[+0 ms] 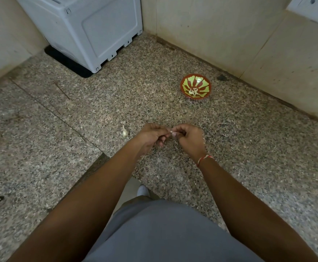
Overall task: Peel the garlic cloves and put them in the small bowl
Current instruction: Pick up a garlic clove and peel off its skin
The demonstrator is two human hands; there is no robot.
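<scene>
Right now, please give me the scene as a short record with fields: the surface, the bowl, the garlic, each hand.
surface: speckled stone counter
bowl: small red and green bowl, upright near the right wall, peeled cloves inside
loose garlic: one piece on the counter, left of the hands
left hand: pinches a clove
right hand: pinches the same clove
other: grey appliance at the back left

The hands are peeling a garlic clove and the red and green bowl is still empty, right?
Not quite. The head view shows the bowl already holds a few peeled cloves. The left hand and right hand do pinch a clove.
</scene>
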